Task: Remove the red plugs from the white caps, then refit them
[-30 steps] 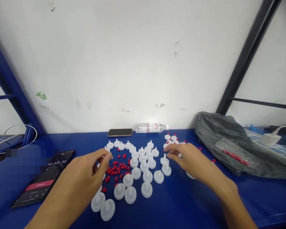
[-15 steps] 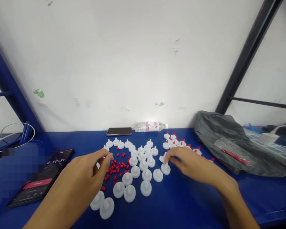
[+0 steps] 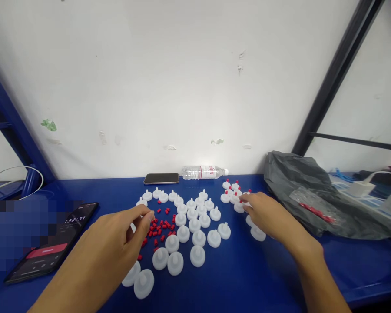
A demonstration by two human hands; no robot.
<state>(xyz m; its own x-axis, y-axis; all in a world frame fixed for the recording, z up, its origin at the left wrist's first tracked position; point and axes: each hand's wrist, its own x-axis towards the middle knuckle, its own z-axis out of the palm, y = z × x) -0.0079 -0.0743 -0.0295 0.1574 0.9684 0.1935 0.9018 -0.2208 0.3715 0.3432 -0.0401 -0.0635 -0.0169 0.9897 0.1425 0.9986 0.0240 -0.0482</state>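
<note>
My left hand (image 3: pixel 117 234) is closed in a pinch over the left side of the loose red caps (image 3: pixel 159 226). Whatever its fingertips hold, if anything, is hidden. To the right, my right hand (image 3: pixel 263 213) reaches into a cluster of white disc-shaped plastic pieces whose narrow spouts carry red caps. Its thumb and index finger come together at the red top of one red-capped white piece (image 3: pixel 238 208); the grip itself is partly hidden. Between my hands stand several white disc-shaped pieces (image 3: pixel 198 238) with bare spouts pointing up. Two more white discs (image 3: pixel 258 233) show below my right hand.
A phone with a timer (image 3: pixel 52 243) lies at the left, another phone (image 3: pixel 161 178) by the wall. A clear plastic bottle (image 3: pixel 204 172) lies on its side beside it. At the right are a grey plastic bag (image 3: pixel 289 182), a bag of red caps (image 3: pixel 316 208) and a white plug (image 3: pixel 361 188).
My right hand has moved right and slightly back, from the bare white pieces to the red-capped cluster. My left hand stays pinched in nearly the same place. The view has shifted slightly.
</note>
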